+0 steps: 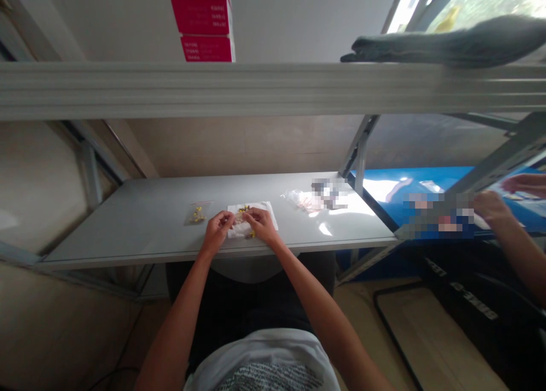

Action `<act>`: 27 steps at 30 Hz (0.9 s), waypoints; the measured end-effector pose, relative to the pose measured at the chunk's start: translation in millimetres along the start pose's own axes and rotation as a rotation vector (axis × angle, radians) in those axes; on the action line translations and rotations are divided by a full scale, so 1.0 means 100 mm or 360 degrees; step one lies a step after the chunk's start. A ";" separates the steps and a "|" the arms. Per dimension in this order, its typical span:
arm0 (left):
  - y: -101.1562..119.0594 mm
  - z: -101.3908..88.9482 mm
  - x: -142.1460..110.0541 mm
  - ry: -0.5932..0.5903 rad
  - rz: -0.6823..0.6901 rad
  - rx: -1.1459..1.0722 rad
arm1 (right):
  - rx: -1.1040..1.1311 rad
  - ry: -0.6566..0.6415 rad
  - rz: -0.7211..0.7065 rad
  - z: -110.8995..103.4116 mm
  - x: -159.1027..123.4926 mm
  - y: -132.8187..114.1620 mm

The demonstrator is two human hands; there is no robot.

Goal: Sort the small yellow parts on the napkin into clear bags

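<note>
Over a white cloth or paper sheet [269, 213] on the grey shelf, my left hand [219, 226] and my right hand [259, 223] are close together with fingertips pinched. Something small and pale is between them, too small to make out. Little yellow-and-dark pieces [244, 208] lie on the sheet beyond my fingers. More such pieces [250, 234] sit near its front edge, below my right hand. Left of my left hand lies a small clear plastic bag [196, 213] with yellow pieces in it.
Crumpled clear plastic [301, 200] lies at the right of the shelf [140, 215]. An upper shelf beam [256, 90] crosses ahead, with red boxes [200, 16] and a dark cloth-like item [447, 41] above. At right, another person's hands [492, 206] work at a blue table [452, 175].
</note>
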State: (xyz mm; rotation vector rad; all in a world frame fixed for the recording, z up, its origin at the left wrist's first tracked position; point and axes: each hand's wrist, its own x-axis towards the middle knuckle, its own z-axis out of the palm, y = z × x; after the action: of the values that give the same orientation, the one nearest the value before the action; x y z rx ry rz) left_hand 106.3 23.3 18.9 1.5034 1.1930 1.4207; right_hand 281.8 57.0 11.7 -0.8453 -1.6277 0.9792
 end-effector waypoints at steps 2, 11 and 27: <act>0.00 0.00 0.00 -0.0038 -0.0016 0.0033 | -0.0074 -0.0024 -0.0009 -0.01 -0.01 -0.01; -0.09 -0.03 0.01 0.0077 -0.0053 0.0117 | -0.0229 -0.0023 -0.0093 0.01 -0.03 -0.07; -0.04 -0.01 0.01 -0.0076 -0.0050 0.0116 | -0.0350 -0.0149 -0.0232 0.02 -0.05 -0.08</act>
State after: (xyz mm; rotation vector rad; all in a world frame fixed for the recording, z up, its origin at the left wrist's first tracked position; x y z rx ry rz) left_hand 105.2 25.3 15.2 1.5530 1.2456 1.3266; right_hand 280.5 48.4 16.7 -0.8235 -1.8746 0.7570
